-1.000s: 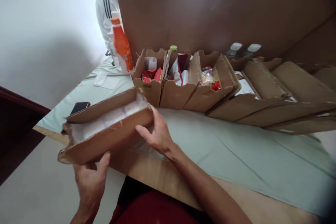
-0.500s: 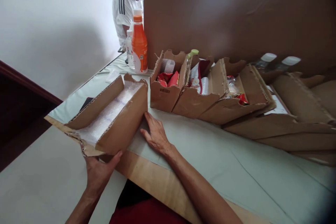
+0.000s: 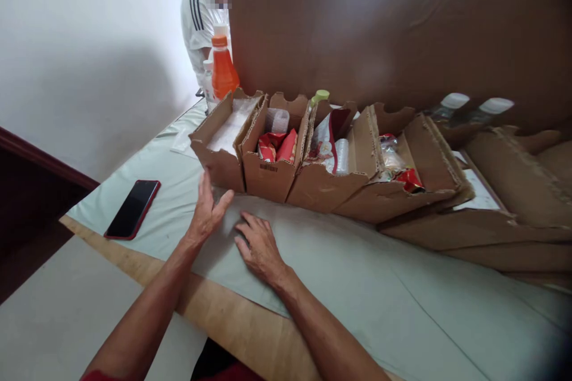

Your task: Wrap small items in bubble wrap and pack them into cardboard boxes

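At the left end of a row stands a cardboard box [image 3: 218, 168] with clear bubble wrap [image 3: 233, 125] inside. My left hand [image 3: 208, 209] is at its front corner, fingers stretched and apart, the fingertips at or close to the cardboard. Lower and to the right, my right hand [image 3: 259, 245] rests over the green cloth, fingers spread and holding nothing. Beside the first box is a second cardboard box [image 3: 268, 181] with red packets [image 3: 286, 146] and a clear plastic piece in it. A third box [image 3: 328, 190] holds a white and dark red bag [image 3: 328, 140] and a clear roll.
A phone [image 3: 133, 209] with a red edge lies on the green cloth [image 3: 348, 262] at left. An orange bottle [image 3: 223, 71] stands behind the boxes. More cardboard boxes [image 3: 482, 229] continue right before a brown panel [image 3: 402, 24]. A person in white [image 3: 195, 24] is beyond the table.
The box with bubble wrap has gone from the table's left edge back and right, against the row. My left hand has let go of its underside. The phone is uncovered.
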Motion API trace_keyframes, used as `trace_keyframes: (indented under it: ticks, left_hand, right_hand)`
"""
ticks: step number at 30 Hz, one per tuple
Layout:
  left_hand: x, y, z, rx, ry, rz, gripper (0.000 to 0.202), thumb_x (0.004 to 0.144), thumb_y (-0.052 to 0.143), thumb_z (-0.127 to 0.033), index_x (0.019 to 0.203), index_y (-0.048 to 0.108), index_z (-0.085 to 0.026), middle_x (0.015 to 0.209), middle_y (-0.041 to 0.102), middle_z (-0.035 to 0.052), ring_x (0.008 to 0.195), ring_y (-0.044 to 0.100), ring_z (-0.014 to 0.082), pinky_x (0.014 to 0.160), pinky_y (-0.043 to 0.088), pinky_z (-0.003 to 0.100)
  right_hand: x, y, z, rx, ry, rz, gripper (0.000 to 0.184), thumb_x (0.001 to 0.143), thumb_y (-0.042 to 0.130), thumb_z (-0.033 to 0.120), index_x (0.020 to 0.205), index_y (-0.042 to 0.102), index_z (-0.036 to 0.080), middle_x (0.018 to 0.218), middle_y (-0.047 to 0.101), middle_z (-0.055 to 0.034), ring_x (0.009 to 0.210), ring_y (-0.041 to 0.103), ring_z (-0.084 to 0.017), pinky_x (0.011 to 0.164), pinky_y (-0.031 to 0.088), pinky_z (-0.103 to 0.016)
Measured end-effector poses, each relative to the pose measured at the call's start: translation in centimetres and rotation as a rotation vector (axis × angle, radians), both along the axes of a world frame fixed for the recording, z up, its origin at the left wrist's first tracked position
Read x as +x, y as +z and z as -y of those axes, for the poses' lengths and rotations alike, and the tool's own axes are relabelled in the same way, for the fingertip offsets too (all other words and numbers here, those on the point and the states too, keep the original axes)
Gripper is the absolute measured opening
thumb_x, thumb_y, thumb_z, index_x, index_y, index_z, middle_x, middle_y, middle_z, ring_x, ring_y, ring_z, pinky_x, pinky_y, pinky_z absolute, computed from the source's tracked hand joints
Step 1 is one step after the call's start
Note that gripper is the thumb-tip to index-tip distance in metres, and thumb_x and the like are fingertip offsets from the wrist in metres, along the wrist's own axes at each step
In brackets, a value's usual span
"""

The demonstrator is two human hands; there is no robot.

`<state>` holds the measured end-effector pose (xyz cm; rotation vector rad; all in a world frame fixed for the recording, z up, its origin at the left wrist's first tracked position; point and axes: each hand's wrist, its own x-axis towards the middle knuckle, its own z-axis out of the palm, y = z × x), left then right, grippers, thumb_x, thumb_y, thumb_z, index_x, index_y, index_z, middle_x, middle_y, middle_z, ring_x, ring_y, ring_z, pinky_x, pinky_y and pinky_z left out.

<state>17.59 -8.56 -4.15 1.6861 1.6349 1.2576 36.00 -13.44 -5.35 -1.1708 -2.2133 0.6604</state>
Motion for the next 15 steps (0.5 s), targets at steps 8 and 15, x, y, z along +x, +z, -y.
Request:
trace_keyframes:
  ticks: [8, 15]
  left_hand:
    - [1.9, -2.7, 2.7, 0.015, -0.153, -0.306, 0.042, 0.102, 0.046, -0.041, 0.13, 0.068, -0.018, 0.142, 0.065, 0.0146, 0.141, 0.053, 0.0302, 0.122, 0.037, 0.056]
    - [2.3, -2.7, 2.2, 0.08, -0.149, -0.406, 0.042, 0.104, 0.04, -0.038, 0.112, 0.076, -0.019, 0.133, 0.07, 0.0136, 0.134, 0.057, 0.0311, 0.116, 0.043, 0.057]
  right_hand:
    - [0.0, 0.2, -0.1, -0.041, 0.037, -0.044, 0.031, 0.09, 0.06, 0.012, 0.118, 0.072, 0.017, 0.127, 0.071, -0.0146, 0.134, 0.056, -0.028, 0.113, 0.044, -0.048]
    - [-0.2, -0.1, 0.0, 0.003, 0.022, -0.025, 0.024, 0.091, 0.061, 0.014, 0.112, 0.073, 0.016, 0.128, 0.072, -0.0133, 0.135, 0.055, -0.026, 0.113, 0.043, -0.045]
